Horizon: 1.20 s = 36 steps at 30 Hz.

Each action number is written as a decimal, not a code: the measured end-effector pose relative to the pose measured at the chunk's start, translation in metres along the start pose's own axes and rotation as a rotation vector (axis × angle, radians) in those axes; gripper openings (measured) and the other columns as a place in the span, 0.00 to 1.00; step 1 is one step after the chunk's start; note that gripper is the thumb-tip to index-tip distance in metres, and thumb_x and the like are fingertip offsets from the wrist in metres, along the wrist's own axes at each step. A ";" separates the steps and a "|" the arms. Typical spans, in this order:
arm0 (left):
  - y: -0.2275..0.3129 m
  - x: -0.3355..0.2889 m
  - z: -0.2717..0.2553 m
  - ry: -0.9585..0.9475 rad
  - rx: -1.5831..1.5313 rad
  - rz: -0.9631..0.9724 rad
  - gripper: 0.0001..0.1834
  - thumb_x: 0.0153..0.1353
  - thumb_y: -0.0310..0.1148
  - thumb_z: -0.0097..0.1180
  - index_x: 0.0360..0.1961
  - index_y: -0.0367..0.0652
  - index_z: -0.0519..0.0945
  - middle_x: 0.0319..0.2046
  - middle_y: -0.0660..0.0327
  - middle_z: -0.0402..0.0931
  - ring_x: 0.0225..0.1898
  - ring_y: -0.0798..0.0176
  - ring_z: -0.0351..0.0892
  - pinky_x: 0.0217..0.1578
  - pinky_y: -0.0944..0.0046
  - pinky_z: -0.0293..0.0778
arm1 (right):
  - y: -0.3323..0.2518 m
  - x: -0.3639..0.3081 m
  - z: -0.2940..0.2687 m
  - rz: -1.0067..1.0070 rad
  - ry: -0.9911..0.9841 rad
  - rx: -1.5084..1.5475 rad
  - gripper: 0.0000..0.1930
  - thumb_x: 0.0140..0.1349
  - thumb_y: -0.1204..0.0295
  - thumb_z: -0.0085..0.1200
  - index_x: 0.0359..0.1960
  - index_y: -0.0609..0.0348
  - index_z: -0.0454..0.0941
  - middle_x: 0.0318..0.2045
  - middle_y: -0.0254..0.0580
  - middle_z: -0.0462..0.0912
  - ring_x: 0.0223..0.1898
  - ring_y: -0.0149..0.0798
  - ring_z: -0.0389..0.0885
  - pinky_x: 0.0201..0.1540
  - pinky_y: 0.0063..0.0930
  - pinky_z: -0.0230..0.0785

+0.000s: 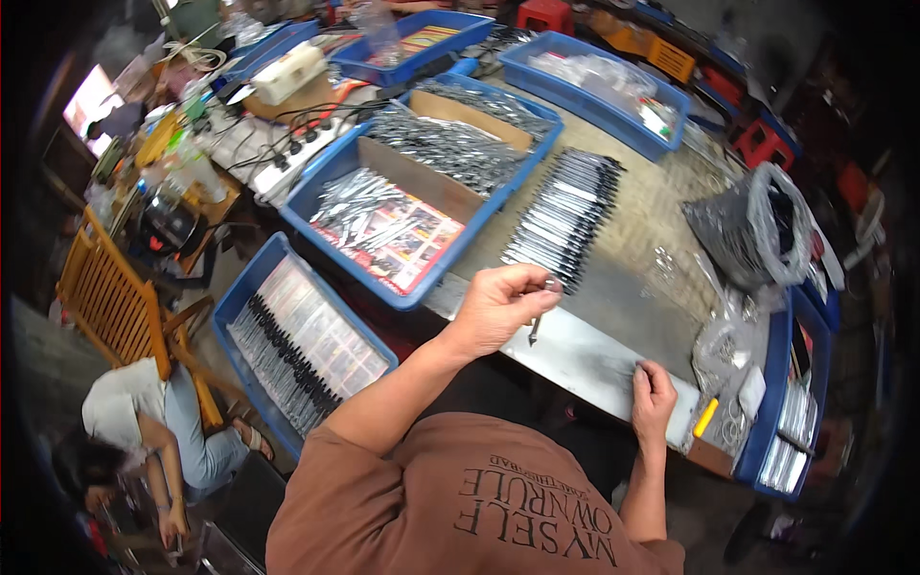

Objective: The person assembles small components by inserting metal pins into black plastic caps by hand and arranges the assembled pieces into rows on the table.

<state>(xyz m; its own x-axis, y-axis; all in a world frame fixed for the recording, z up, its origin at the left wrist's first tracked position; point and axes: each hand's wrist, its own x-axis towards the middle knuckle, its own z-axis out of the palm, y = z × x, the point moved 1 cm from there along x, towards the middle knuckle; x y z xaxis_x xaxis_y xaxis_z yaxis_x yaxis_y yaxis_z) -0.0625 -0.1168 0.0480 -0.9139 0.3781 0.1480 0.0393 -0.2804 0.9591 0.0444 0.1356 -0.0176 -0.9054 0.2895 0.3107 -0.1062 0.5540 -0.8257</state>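
Pinched between thumb and fingers, my left hand [500, 309] holds a slim metal rod [534, 332] whose pointed end hangs down over the table's front edge. Just beyond it lies a row of silver rods with black ends [565, 216], side by side on the worktable [656, 216]. My right hand [654, 398] rests at the front edge of the table with its fingers curled in. Whatever those fingers hold, if anything, is hidden. Nearest to that hand are a clear plastic bag of small parts [721, 355] and a yellow-handled tool [706, 418].
A blue tray [407, 299] of loose silver pieces, split by cardboard, stands left of the row. Lower left is another blue tray [233, 287] with lined-up rods. A bag-lined container [743, 230] and a blue bin [788, 335] are at right. A person [144, 422] sits at far left.
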 end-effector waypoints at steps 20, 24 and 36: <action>-0.051 -0.012 0.070 -0.016 -0.255 -0.271 0.07 0.54 0.25 0.56 0.34 0.37 0.75 0.27 0.60 0.75 0.27 0.69 0.75 0.25 0.72 0.73 | -0.048 -0.017 0.027 0.222 -0.359 0.526 0.08 0.59 0.70 0.51 0.32 0.65 0.75 0.19 0.31 0.70 0.22 0.22 0.64 0.24 0.18 0.59; -0.055 -0.013 0.073 -0.028 -0.233 -0.258 0.07 0.54 0.26 0.57 0.34 0.36 0.75 0.28 0.59 0.75 0.28 0.69 0.75 0.25 0.71 0.73 | -0.048 -0.017 0.022 0.182 -0.324 0.474 0.08 0.58 0.70 0.51 0.31 0.64 0.75 0.17 0.32 0.68 0.21 0.22 0.63 0.23 0.20 0.59; -0.055 -0.013 0.082 -0.132 -0.117 -0.232 0.03 0.53 0.21 0.55 0.29 0.33 0.76 0.28 0.58 0.75 0.27 0.67 0.76 0.25 0.70 0.75 | -0.035 -0.026 -0.001 -0.057 -0.154 0.278 0.09 0.57 0.69 0.52 0.32 0.63 0.74 0.24 0.46 0.77 0.26 0.44 0.76 0.29 0.32 0.67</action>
<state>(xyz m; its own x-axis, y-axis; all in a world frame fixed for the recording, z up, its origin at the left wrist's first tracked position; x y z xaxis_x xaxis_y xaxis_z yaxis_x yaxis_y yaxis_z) -0.0199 -0.0339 0.0137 -0.8321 0.5535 -0.0347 -0.2187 -0.2699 0.9377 0.0721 0.1098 0.0037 -0.9440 0.1309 0.3028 -0.2475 0.3255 -0.9126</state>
